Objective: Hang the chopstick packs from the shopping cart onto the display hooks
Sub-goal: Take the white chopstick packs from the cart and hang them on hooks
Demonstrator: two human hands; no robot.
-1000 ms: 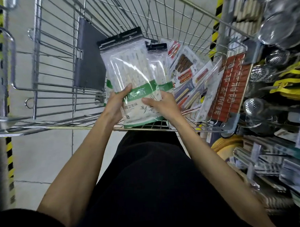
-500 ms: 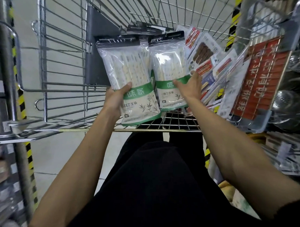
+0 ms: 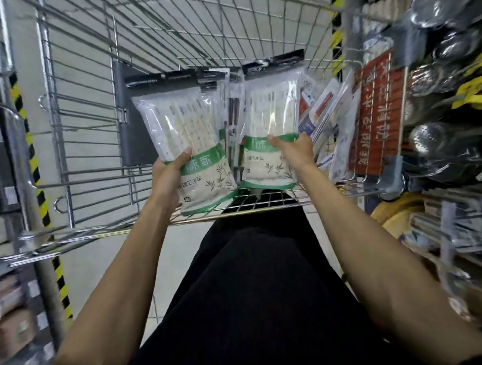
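Change: stacked pair now split, one per hand | left hand [image 3: 167, 175] curled round left pack [image 3: 182, 127] | right hand [image 3: 294, 150] curled round right pack [image 3: 271, 110] | location: upright over shopping cart [image 3: 262, 210] near end | status: none hung yet.

Two upright clear green-banded chopstick packs [image 3: 183, 135] [image 3: 270, 118] side by side above the wire shopping cart [image 3: 175, 48].

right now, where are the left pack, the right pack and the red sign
left pack [image 3: 175, 124]: head view, clear upper panel
right pack [image 3: 272, 107]: head view, clear upper panel
red sign [image 3: 377, 114]: head view, middle of red face
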